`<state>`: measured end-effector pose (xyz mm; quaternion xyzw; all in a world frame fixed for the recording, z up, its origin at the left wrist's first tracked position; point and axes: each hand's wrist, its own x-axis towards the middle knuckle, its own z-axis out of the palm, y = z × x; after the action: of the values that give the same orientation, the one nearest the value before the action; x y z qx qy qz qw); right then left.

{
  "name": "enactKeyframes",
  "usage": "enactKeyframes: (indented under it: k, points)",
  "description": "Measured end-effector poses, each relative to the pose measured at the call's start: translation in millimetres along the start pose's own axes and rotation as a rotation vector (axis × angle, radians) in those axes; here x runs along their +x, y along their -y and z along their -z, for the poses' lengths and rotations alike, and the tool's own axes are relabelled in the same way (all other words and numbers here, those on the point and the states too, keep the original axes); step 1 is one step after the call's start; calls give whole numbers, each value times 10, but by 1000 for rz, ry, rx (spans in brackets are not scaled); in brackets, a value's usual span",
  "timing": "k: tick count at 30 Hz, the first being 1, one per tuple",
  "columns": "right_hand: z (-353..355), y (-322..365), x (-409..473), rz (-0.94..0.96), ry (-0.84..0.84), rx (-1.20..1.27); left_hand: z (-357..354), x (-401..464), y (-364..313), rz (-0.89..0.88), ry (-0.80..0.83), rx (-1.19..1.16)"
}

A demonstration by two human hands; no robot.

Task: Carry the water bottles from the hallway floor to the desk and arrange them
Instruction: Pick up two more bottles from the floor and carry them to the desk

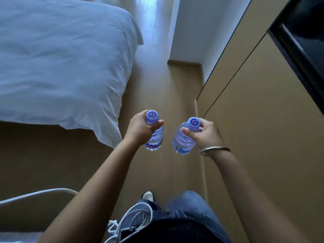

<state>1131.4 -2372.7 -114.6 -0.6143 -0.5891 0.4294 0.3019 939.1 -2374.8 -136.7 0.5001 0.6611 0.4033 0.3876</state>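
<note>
I hold two clear plastic water bottles with pale blue caps, both upright and off the floor. My left hand (140, 128) grips the neck of the left water bottle (155, 137), thumb across the front just under the cap. My right hand (205, 133) grips the neck of the right water bottle (184, 142), which tilts slightly; a metal bangle sits on that wrist. The two bottles hang side by side about a hand's width apart, above the wooden floor (168, 85). No desk shows in this view.
A bed with a white duvet (61, 58) fills the left side, its corner hanging near my left hand. Tan wardrobe panels (263, 111) line the right, with a dark screen (306, 41) above. A narrow floor strip runs ahead between them. White cords (133, 220) dangle at my waist.
</note>
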Motion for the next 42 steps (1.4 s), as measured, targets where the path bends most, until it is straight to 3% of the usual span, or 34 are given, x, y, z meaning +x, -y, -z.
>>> enactKeyframes:
  k: [14, 32, 42]
  points:
    - [-171, 136, 1384, 8, 67, 62, -16, 1285, -5, 12, -25, 38]
    - [232, 550, 4226, 36, 38, 3, -410, 3951, -558, -18, -67, -10]
    - [-104, 890, 5732, 1, 30, -23, -194, 5517, -604, -17, -71, -50]
